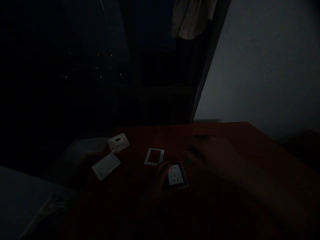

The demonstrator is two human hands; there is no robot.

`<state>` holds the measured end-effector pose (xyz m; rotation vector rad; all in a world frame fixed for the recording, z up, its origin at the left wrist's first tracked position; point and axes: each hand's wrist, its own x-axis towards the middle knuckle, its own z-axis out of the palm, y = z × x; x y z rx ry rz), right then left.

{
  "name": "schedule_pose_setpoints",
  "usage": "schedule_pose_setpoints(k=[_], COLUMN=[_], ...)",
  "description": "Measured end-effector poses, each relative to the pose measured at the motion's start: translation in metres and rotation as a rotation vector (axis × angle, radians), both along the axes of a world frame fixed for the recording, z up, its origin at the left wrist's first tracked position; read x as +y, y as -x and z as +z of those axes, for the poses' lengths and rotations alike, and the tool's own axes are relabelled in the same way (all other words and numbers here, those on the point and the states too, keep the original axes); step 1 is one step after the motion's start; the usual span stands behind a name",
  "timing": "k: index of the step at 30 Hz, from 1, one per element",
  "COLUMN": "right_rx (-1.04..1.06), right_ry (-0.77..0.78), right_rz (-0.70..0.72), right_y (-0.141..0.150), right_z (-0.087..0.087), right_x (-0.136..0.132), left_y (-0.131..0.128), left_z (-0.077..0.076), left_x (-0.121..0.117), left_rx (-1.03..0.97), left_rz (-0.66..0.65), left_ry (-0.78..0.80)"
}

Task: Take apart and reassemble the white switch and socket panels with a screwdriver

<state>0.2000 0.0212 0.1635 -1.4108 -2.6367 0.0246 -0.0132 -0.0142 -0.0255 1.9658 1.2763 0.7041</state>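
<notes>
A wall socket (175,175) with a white face and dark border lies on the reddish table. My left hand (161,176) grips it along its left side, with the fingers curled over the edge. From the right, my right hand (201,151) holds a screwdriver (187,162) with a green part near the fingers. Its thin shaft slants down to the socket's right border; whether the tip sits in a screw is too dark to tell. Just beyond the socket lies a white rectangular frame (147,157).
On the table's left side lie a white plate with a small cutout (120,144) and a plain white cover (106,165). The table (225,130) meets a pale wall (262,73) at the right. A dark window (100,66) stands behind, with cloth (192,20) hanging above.
</notes>
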Motion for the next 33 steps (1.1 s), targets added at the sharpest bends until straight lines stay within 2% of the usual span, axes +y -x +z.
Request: schedule_pose_setpoints(k=[2,4,9,11,15,17,19,21,27,31,33], right_rx=[0.099,0.133,-0.081,-0.062,0.071,0.038,-0.050,-0.106,0.080,-0.029,-0.049], right_ry=[0.076,0.103,-0.056,-0.025,0.083,0.028,-0.063,-0.088,0.049,-0.044,-0.053], right_rz=[0.112,0.153,-0.115,-0.082,0.101,0.049,-0.077,-0.136,0.101,-0.054,-0.071], right_y=[-0.002,-0.003,0.001,0.000,-0.004,-0.003,-0.001,0.001,-0.003,-0.001,0.000], right_z=[-0.001,-0.001,0.000,0.000,0.000,0.001,0.001,0.001,-0.001,-0.001,-0.001], right_x=[0.000,-0.001,0.002,0.003,0.001,0.001,0.002,0.003,0.001,0.001,0.001], left_y=[-0.001,-0.002,-0.001,-0.001,-0.002,-0.002,-0.002,-0.001,-0.002,-0.003,-0.003], left_z=[0.002,0.004,0.003,0.002,0.004,0.006,0.008,0.009,0.007,0.010,0.012], left_x=[0.000,0.000,0.000,0.001,0.001,0.000,0.000,0.000,0.000,0.000,0.000], left_rx=[0.008,0.011,0.009,0.010,0.008,0.006,0.000,0.000,-0.007,-0.005,0.014], left_rz=[0.003,0.002,0.004,0.001,-0.003,-0.001,-0.005,-0.014,0.002,-0.001,-0.008], left_ry=[0.006,0.007,0.006,0.008,0.006,0.017,0.020,0.016,0.019,0.023,0.027])
